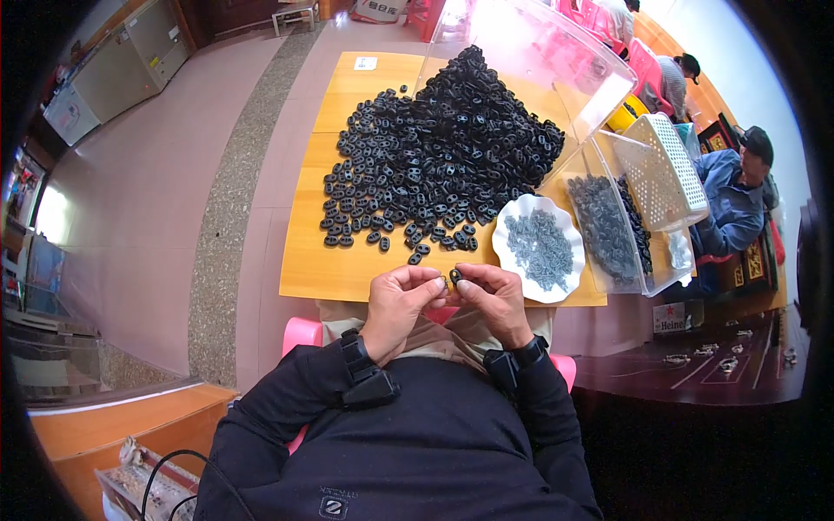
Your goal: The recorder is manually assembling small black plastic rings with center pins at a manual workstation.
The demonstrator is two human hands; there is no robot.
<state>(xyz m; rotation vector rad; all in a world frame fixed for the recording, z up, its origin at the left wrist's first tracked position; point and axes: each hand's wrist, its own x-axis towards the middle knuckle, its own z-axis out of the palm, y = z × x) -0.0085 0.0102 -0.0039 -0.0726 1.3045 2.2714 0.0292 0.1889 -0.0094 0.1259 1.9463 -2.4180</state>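
Over the near edge of the table, my right hand point(495, 300) pinches a small black oval piece point(455, 275) between thumb and finger. Close beside it, my left hand point(403, 302) is closed in a pinch; a tiny bit of something shows at its fingertips, too small to name. Beyond my hands lies a large heap of black oval two-holed pieces point(469, 130), with several loose ones scattered toward me. Right of my right hand stands a white scalloped plate point(502, 245) holding many small grey metal parts point(543, 247).
A clear plastic bin point(599, 74) lies tipped behind the heap on the wooden table point(304, 252). At the right, a clear box point(599, 276) holds grey and black parts, with a white perforated basket point(665, 169) on it. A person in blue point(730, 204) sits beyond.
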